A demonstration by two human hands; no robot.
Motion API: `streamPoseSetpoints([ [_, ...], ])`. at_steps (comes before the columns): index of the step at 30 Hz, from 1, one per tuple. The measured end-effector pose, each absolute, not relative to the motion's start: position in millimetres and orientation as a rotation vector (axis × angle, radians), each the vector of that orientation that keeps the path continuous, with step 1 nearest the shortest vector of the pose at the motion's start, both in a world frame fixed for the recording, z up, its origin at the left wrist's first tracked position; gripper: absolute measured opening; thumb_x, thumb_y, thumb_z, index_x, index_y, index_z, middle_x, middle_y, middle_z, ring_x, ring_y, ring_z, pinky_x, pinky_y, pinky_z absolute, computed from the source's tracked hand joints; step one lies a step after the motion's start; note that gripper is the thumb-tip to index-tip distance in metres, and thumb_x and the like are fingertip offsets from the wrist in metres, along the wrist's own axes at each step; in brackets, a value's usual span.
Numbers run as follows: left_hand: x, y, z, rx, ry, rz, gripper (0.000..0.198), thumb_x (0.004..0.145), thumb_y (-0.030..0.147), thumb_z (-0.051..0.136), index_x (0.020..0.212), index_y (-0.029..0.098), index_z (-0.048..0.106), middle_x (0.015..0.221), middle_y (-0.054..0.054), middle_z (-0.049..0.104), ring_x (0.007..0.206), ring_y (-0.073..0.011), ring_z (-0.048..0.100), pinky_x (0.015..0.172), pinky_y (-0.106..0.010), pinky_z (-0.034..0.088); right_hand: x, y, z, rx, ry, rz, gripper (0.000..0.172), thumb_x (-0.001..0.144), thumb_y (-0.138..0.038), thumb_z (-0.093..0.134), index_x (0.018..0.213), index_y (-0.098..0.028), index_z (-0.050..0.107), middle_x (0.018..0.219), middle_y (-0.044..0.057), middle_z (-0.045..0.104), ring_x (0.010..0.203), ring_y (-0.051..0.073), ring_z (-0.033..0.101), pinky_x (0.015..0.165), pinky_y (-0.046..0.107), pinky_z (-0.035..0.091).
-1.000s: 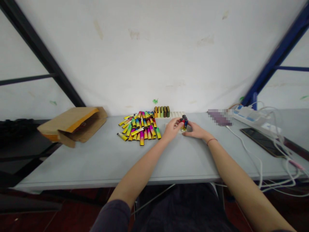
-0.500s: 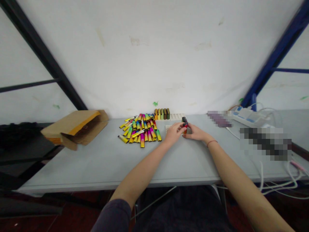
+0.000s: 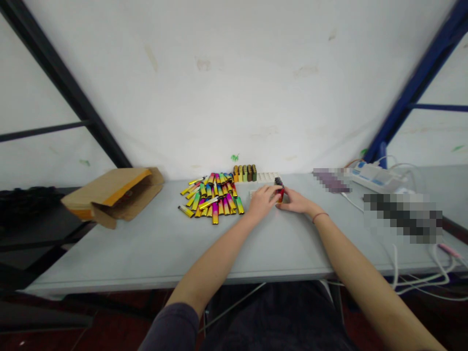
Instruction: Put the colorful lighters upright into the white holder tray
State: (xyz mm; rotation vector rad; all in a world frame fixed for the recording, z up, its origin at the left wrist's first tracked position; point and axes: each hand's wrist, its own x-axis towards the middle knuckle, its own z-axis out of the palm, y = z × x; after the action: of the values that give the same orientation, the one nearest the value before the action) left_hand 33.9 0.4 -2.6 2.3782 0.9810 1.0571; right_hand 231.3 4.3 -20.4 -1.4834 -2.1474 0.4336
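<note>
My left hand (image 3: 262,200) and my right hand (image 3: 295,201) meet at the middle of the grey table (image 3: 153,243), both closed around a small red lighter (image 3: 280,190) with a dark top, held upright. A white slotted tray (image 3: 255,193) peeks out under my left hand's fingers. Left of my hands lies a heap of several rainbow-coloured lighters (image 3: 213,196). Behind the heap a row of upright lighters (image 3: 244,172) stands beside another white tray (image 3: 268,176).
An open cardboard box (image 3: 111,193) lies on its side at the table's left end. A power strip (image 3: 373,177) and white cables (image 3: 395,253) crowd the right end. Dark and blue shelf frames flank the white wall.
The held lighter has come down slightly toward the table between my hands. The view has shifted a little; my arms stay in place.
</note>
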Motion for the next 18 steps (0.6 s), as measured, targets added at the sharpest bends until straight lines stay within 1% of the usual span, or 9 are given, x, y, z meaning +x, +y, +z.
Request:
streamPoseSetpoints([
  [3,30,-5,8,2.499,1.056,0.953,0.037,0.097,0.031,0.054,0.133,0.029,0.063,0.118,-0.008,0.068,0.113,-0.0243,0.061,0.103,-0.037,0.043,232,4,-21,-1.501,-2.129,0.435,0.067,0.076,-0.041,0.073,0.135,-0.015,0.054,0.129,0.017,0.068,0.113,0.035,0.066,0.1,0.048,0.051],
  [6,15,-6,29,2.537,1.255,0.901,0.043,0.1,0.038,0.048,0.141,0.03,0.057,0.12,-0.009,0.068,0.115,-0.0255,0.061,0.102,-0.038,0.042,232,4,-20,-1.479,-2.138,0.439,0.068,0.076,-0.042,0.073,0.137,-0.016,0.053,0.133,0.016,0.066,0.117,0.035,0.064,0.104,0.047,0.049],
  [7,6,-5,38,2.503,1.39,0.895,0.042,0.101,0.038,0.044,0.139,0.027,0.058,0.12,-0.011,0.068,0.115,-0.026,0.061,0.102,-0.038,0.042,232,4,-20,-1.478,-2.144,0.441,0.069,0.076,-0.042,0.073,0.137,-0.015,0.053,0.135,0.016,0.065,0.12,0.035,0.063,0.106,0.048,0.048],
  [9,-12,-1,54,2.422,1.714,0.801,0.037,0.1,0.032,0.043,0.124,0.021,0.068,0.12,-0.014,0.069,0.118,-0.0301,0.059,0.104,-0.043,0.04,231,4,-19,-1.495,-2.154,0.443,0.07,0.077,-0.043,0.073,0.137,-0.013,0.053,0.138,0.018,0.063,0.122,0.036,0.061,0.107,0.049,0.046],
  [10,-22,1,60,2.385,1.861,0.692,0.036,0.099,0.03,0.043,0.117,0.018,0.072,0.12,-0.017,0.069,0.12,-0.0329,0.058,0.103,-0.046,0.039,231,4,-18,-1.506,-2.157,0.444,0.07,0.077,-0.043,0.072,0.137,-0.013,0.053,0.138,0.019,0.063,0.122,0.037,0.061,0.107,0.05,0.046],
  [12,-36,5,66,2.296,2.033,0.428,0.031,0.094,0.033,0.051,0.108,0.019,0.075,0.123,-0.018,0.069,0.121,-0.0366,0.057,0.101,-0.05,0.04,231,4,-18,-1.518,-2.149,0.447,0.071,0.076,-0.044,0.073,0.136,-0.012,0.053,0.138,0.02,0.063,0.121,0.037,0.062,0.107,0.05,0.047],
  [13,-41,6,66,2.261,2.077,0.325,0.03,0.091,0.037,0.057,0.107,0.02,0.076,0.126,-0.018,0.068,0.122,-0.0377,0.057,0.101,-0.05,0.04,232,4,-18,-1.517,-2.138,0.451,0.072,0.076,-0.045,0.074,0.137,-0.012,0.053,0.138,0.019,0.062,0.122,0.037,0.062,0.107,0.05,0.047],
  [16,-43,7,59,2.223,2.111,0.143,0.041,0.08,0.049,0.068,0.111,0.023,0.075,0.132,-0.019,0.066,0.122,-0.0392,0.058,0.1,-0.051,0.04,233,4,-19,-1.504,-2.093,0.468,0.077,0.074,-0.046,0.076,0.14,-0.014,0.051,0.141,0.018,0.061,0.124,0.036,0.061,0.108,0.05,0.046],
  [18,-40,8,53,2.227,2.104,0.1,0.048,0.075,0.052,0.072,0.112,0.022,0.075,0.129,-0.021,0.068,0.121,-0.0399,0.06,0.101,-0.051,0.039,233,3,-20,-1.503,-2.075,0.479,0.078,0.074,-0.046,0.076,0.141,-0.014,0.051,0.142,0.018,0.061,0.125,0.036,0.06,0.109,0.05,0.046],
])
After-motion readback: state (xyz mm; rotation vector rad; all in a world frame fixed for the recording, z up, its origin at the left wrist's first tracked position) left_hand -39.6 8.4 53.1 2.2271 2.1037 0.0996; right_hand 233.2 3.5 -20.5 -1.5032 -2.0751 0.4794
